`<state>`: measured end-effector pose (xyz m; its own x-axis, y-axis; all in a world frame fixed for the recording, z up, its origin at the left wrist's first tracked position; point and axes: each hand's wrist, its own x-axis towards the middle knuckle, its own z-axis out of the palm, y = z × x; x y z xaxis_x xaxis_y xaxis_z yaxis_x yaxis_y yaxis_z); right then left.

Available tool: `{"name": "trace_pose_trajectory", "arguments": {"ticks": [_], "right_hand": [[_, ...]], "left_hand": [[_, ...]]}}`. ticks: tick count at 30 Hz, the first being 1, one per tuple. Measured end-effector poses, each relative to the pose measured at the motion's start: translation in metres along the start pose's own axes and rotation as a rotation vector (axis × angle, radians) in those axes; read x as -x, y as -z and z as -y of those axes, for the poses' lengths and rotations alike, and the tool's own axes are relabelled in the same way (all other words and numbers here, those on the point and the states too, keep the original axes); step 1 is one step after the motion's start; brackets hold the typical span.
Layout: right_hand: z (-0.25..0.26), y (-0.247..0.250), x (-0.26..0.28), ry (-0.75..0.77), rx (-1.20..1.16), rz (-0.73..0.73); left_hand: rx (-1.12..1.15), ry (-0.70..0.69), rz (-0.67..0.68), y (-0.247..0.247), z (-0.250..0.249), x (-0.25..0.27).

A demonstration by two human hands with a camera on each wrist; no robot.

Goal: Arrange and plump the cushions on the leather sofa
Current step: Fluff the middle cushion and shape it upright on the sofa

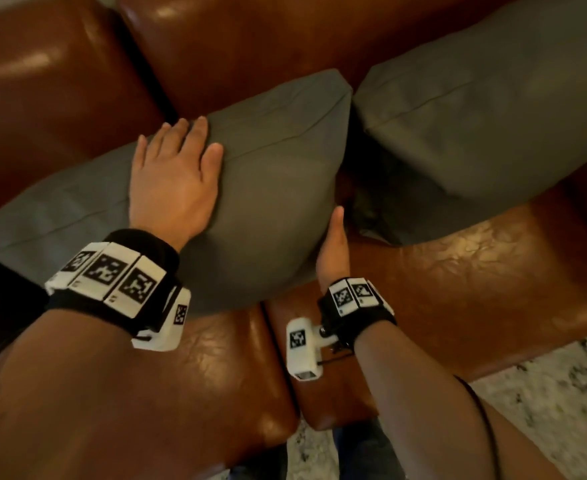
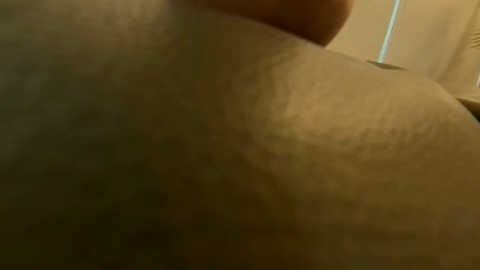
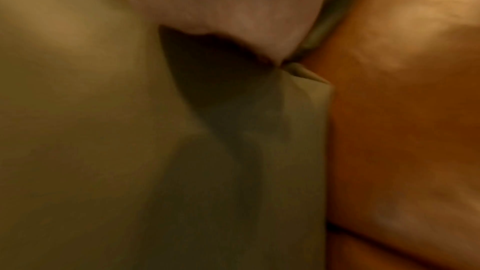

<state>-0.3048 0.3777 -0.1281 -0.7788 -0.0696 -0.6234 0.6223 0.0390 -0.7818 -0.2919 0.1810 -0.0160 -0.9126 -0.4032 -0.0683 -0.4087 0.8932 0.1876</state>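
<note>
Flat left hand [image 1: 172, 174] presses atop grey cushion [image 1: 268, 202]; right hand [image 1: 333, 251], fingers hidden, against its side.

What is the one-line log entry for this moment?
left hand: flat on cushion | right hand: against its side | sofa

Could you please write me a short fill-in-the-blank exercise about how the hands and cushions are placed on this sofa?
1. The left hand lies flat on top of the near grey ____.
2. The right hand presses against that cushion's ____ edge.
3. The second cushion lies to the ____ of the first.
4. Both cushions sit on a brown ____ sofa.

Missing words: cushion; right; right; leather
</note>
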Motion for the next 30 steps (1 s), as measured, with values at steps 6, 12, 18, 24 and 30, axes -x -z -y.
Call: {"name": "trace_pose_trajectory", "arguments": {"ticks": [6, 12, 18, 24, 30], "right_hand": [[-0.034, 0.022, -0.025, -0.216, 0.290, -0.150], [-0.051, 0.032, -0.057, -0.492, 0.437, -0.015], [-0.060, 0.031, -0.065, -0.093, 0.634, -0.169], [-0.052, 0.045, -0.106, -0.219, 0.610, -0.089], [-0.061, 0.056, -0.110, -0.088, 1.036, -0.060]], "left_hand": [[0.038, 0.012, 0.014, 0.000, 0.009, -0.003], [0.069, 0.004, 0.016, 0.002, 0.025, -0.007], [0.086, -0.001, -0.007, -0.001, 0.024, -0.004], [0.087, -0.003, -0.030, 0.000, 0.021, 0.003], [0.075, -0.010, -0.034, 0.002, 0.017, 0.003]]}}
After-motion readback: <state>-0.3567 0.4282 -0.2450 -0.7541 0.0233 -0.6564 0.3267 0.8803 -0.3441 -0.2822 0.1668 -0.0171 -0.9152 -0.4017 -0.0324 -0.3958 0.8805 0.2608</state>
